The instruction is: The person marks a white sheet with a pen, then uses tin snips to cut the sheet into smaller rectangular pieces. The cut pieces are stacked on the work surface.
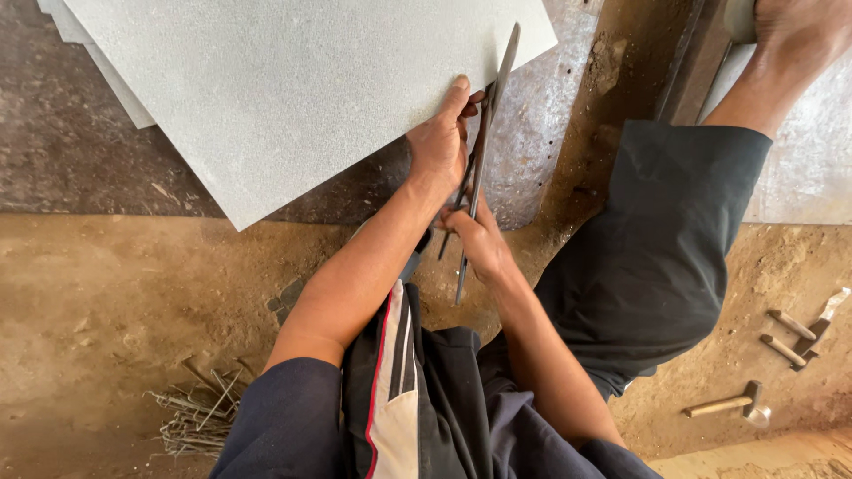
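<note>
The grey stone slab lay flat on the dirt floor, its lower right edge under the work. The left hand pressed on that edge, fingers closed around the long metal straightedge. The right hand gripped its lower end. Firm downward pressure at both ends would probably keep the bar from sliding off line.

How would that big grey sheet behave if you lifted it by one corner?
The grey sheet lies flat with crisp straight edges, so probably stiff. Thin but wide: likely awkward, perhaps flexing slightly. The left hand presses on it, suggesting it might slide.
</note>
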